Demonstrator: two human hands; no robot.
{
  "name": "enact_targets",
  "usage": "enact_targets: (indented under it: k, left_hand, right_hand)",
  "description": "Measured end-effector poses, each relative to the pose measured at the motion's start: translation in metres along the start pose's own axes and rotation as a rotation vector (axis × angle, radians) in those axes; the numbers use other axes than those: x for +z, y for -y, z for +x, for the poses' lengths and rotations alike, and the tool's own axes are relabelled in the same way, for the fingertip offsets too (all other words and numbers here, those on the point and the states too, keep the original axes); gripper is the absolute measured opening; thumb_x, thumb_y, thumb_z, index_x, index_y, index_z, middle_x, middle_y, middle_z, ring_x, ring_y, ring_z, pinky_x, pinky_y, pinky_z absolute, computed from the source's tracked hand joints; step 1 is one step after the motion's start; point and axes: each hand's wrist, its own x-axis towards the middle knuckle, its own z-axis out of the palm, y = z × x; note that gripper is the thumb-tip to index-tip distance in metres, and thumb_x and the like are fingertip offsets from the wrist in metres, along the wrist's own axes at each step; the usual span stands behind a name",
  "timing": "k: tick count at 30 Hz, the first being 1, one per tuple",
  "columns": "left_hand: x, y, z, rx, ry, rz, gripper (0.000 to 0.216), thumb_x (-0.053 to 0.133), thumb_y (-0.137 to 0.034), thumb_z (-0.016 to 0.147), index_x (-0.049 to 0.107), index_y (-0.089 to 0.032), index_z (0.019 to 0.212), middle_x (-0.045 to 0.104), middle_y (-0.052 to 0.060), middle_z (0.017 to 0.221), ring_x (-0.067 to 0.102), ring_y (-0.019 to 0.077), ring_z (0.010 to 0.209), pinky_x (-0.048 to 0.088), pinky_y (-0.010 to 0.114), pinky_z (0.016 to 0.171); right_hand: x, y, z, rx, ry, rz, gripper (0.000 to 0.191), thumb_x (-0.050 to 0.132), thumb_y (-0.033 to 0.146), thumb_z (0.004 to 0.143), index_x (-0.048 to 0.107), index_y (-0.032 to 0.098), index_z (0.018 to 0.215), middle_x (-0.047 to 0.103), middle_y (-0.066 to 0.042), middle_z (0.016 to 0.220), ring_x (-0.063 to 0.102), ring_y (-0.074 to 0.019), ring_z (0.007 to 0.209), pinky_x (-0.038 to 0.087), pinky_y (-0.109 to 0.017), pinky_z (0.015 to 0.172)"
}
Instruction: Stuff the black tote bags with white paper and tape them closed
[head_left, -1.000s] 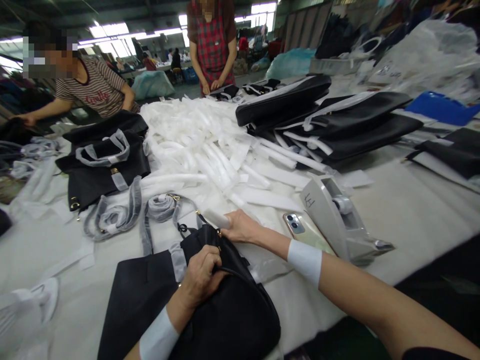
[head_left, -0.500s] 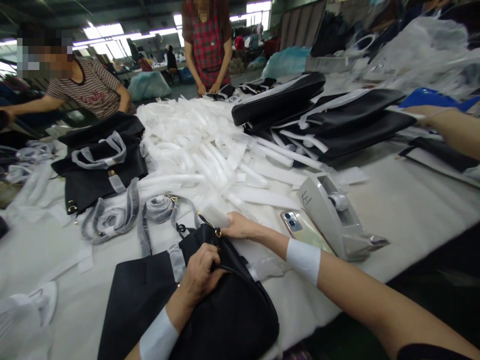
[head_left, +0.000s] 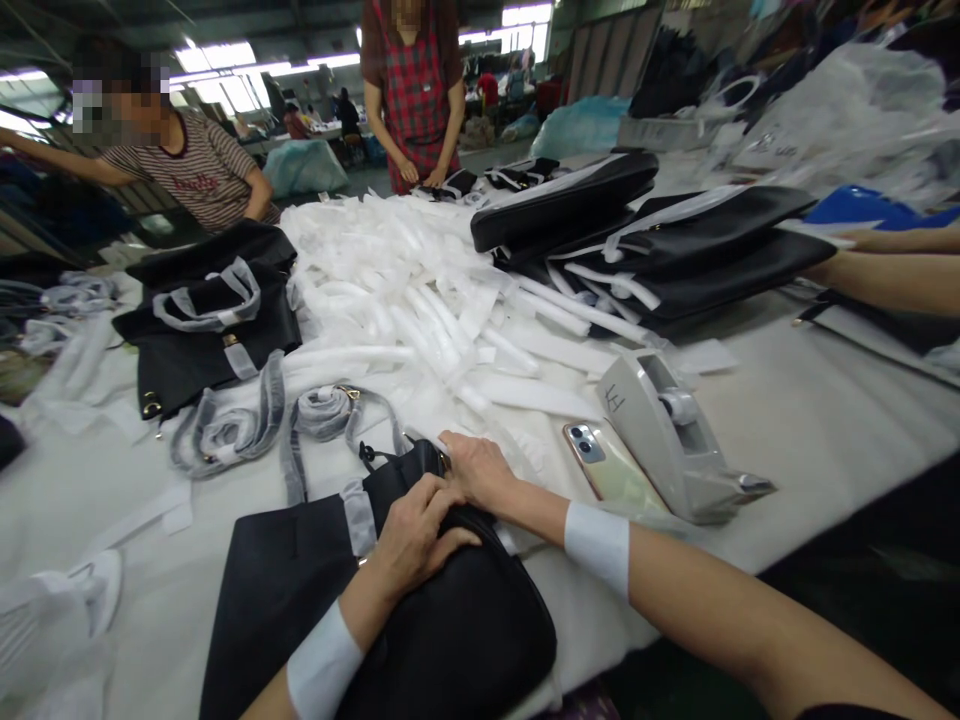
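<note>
A black handbag [head_left: 292, 590] lies on the table right in front of me, with wrapping around its front tab and gold hardware at the top corner. My left hand [head_left: 421, 530] grips the bag's upper edge, fingers curled over it and thumb lying along the black side. Close beside it, my right hand [head_left: 480, 472] is closed on the top corner by the strap fitting; its fingertips are partly hidden. Beyond the bag lie coiled, plastic-wrapped straps [head_left: 322, 415].
A tape dispenser [head_left: 660, 430] and a phone [head_left: 611, 460] are to the right. White packing strips [head_left: 420, 300] are heaped mid-table. More black bags [head_left: 217, 330] lie left and far right [head_left: 720, 250]. Co-workers stand around; another person's arm [head_left: 885, 270] reaches in from the right.
My right hand has moved down and closer to my left, onto the bag's corner; the white piece near its fingers is out of sight. My left fingers have spread further over the edge.
</note>
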Motion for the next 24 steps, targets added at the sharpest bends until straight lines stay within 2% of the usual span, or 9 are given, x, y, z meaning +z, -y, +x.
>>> enact_targets:
  k: [2, 4, 8, 12, 16, 18, 21, 24]
  left_hand:
    - [-0.001, -0.002, 0.0, 0.023, 0.055, 0.049, 0.033, 0.062, -0.043, 0.085, 0.058, -0.02, 0.107, 0.054, 0.006, 0.097, 0.058, 0.0155, 0.08, 0.053, 0.028, 0.071]
    - [-0.003, -0.002, -0.002, 0.049, 0.052, 0.062, 0.026, 0.06, -0.042, 0.086, 0.061, -0.02, 0.101, 0.055, 0.006, 0.095, 0.058, 0.0139, 0.076, 0.053, 0.025, 0.068]
    - [-0.005, 0.0, -0.011, 0.116, -0.111, 0.049, 0.018, 0.065, -0.035, 0.084, 0.06, -0.018, 0.089, 0.055, 0.005, 0.086, 0.059, 0.0142, 0.077, 0.051, 0.023, 0.065]
    - [-0.007, 0.001, -0.013, 0.142, -0.175, 0.066, 0.022, 0.066, -0.038, 0.083, 0.06, -0.018, 0.09, 0.056, 0.005, 0.088, 0.059, 0.0139, 0.078, 0.052, 0.023, 0.065]
    - [-0.009, -0.001, -0.011, 0.153, -0.198, 0.04, 0.022, 0.063, -0.039, 0.085, 0.059, -0.018, 0.09, 0.056, 0.005, 0.087, 0.06, 0.0138, 0.077, 0.052, 0.023, 0.064]
    - [-0.01, -0.001, -0.011, 0.158, -0.214, 0.015, 0.021, 0.064, -0.038, 0.085, 0.058, -0.018, 0.089, 0.056, 0.004, 0.086, 0.059, 0.0133, 0.076, 0.052, 0.022, 0.063]
    - [-0.011, -0.002, -0.012, 0.164, -0.237, -0.015, 0.02, 0.066, -0.036, 0.084, 0.057, -0.018, 0.089, 0.056, 0.004, 0.086, 0.058, 0.0126, 0.075, 0.052, 0.023, 0.064]
    - [-0.012, -0.002, -0.013, 0.175, -0.256, -0.027, 0.021, 0.066, -0.036, 0.083, 0.057, -0.018, 0.088, 0.055, 0.004, 0.086, 0.058, 0.0128, 0.075, 0.053, 0.023, 0.064]
  right_hand:
    - [-0.009, -0.008, -0.002, -0.043, -0.012, 0.052, 0.02, 0.054, 0.026, 0.085, 0.056, 0.018, 0.104, 0.066, -0.01, 0.099, 0.062, -0.0218, 0.088, 0.042, -0.028, 0.072]
    - [-0.023, -0.015, -0.006, -0.023, -0.072, 0.14, 0.02, 0.051, 0.031, 0.09, 0.055, 0.018, 0.104, 0.065, -0.009, 0.099, 0.061, -0.021, 0.09, 0.041, -0.028, 0.076]
    - [-0.05, -0.014, -0.028, 0.172, -0.23, 0.364, 0.034, 0.046, 0.048, 0.092, 0.054, 0.017, 0.105, 0.066, -0.007, 0.089, 0.06, -0.0203, 0.079, 0.041, -0.028, 0.07]
    - [-0.066, 0.004, -0.05, 0.198, -0.263, 0.445, 0.036, 0.041, 0.047, 0.092, 0.06, 0.018, 0.086, 0.064, -0.004, 0.076, 0.058, -0.0186, 0.072, 0.039, -0.026, 0.063]
    - [-0.095, 0.016, -0.056, 0.233, -0.558, 0.398, 0.033, 0.047, 0.048, 0.088, 0.061, 0.018, 0.083, 0.062, -0.001, 0.07, 0.054, -0.0172, 0.064, 0.036, -0.026, 0.059]
    - [-0.109, 0.017, -0.057, 0.213, -0.633, 0.326, 0.032, 0.05, 0.048, 0.087, 0.061, 0.018, 0.083, 0.063, -0.001, 0.071, 0.054, -0.0171, 0.064, 0.036, -0.026, 0.06]
    - [-0.112, 0.018, -0.06, 0.176, -0.507, 0.328, 0.027, 0.056, 0.044, 0.085, 0.062, 0.018, 0.08, 0.064, 0.0, 0.071, 0.057, -0.0169, 0.066, 0.036, -0.025, 0.06]
    - [-0.091, 0.021, -0.06, 0.142, -0.347, 0.434, 0.021, 0.057, 0.038, 0.085, 0.064, 0.018, 0.084, 0.068, -0.001, 0.078, 0.06, -0.0164, 0.071, 0.038, -0.024, 0.062]
